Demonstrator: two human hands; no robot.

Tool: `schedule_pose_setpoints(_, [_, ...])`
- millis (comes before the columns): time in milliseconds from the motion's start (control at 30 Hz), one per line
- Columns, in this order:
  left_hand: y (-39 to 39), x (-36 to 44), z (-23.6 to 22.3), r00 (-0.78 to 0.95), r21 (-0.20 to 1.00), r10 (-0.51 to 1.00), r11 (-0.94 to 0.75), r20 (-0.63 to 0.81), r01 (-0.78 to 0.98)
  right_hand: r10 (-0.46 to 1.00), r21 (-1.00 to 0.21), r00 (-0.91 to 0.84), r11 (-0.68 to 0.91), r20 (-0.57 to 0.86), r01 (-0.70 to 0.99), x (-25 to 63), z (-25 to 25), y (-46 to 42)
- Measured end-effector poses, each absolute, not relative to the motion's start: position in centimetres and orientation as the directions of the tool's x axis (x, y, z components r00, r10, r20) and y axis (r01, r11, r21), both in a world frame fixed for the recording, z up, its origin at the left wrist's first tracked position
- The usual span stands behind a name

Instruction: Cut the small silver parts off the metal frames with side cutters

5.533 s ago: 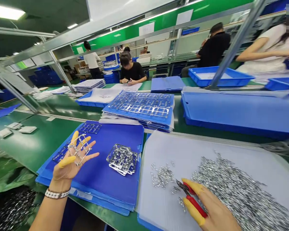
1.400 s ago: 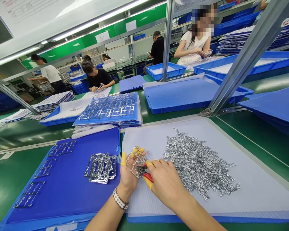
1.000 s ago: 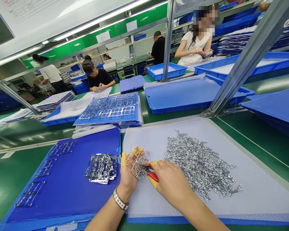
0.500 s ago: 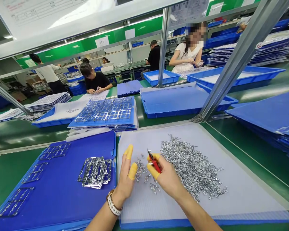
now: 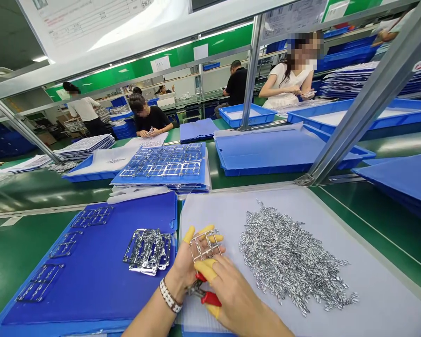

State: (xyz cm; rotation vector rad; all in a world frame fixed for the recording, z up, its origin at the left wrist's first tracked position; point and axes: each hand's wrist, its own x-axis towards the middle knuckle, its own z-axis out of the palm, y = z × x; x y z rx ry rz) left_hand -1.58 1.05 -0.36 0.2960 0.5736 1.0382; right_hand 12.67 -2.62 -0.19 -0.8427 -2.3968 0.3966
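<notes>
My left hand (image 5: 184, 258), with yellow finger cots and a beaded band at the wrist, holds a small chromed sprue frame (image 5: 206, 244) across its fingers. Red-handled nippers (image 5: 211, 298) are in my right hand (image 5: 236, 292), jaws pointing left toward my left palm. The fingertips of my right hand, also in yellow cots, meet the frame's lower edge. To the right, a large heap of small shiny metal-look pieces (image 5: 291, 252) lies on a white sheet (image 5: 368, 299). Left of my hands, a stack of chromed frames (image 5: 148, 252) rests on a blue board (image 5: 101, 285).
Several separate frames (image 5: 40, 283) line the board's left side. Beyond stand a frame-covered stack of blue boards (image 5: 161, 178), a blue tray (image 5: 263, 147) and a slanted metal post (image 5: 368, 93). Co-workers (image 5: 150, 119) sit and stand across the benches.
A sprue frame is now in my left hand, which was bare beside a few loose pieces. My right hand has moved down and left to it, turning the nippers. The view has shifted slightly.
</notes>
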Motion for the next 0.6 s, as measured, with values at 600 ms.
schedule_pose_setpoints(600, [0.2,-0.5,-0.1,0.108,0.744,0.954,0.286,-0.279,-0.604,0.896,-0.211,-0.428,0.444,0.119,0.871,12.8,3.2,0.1])
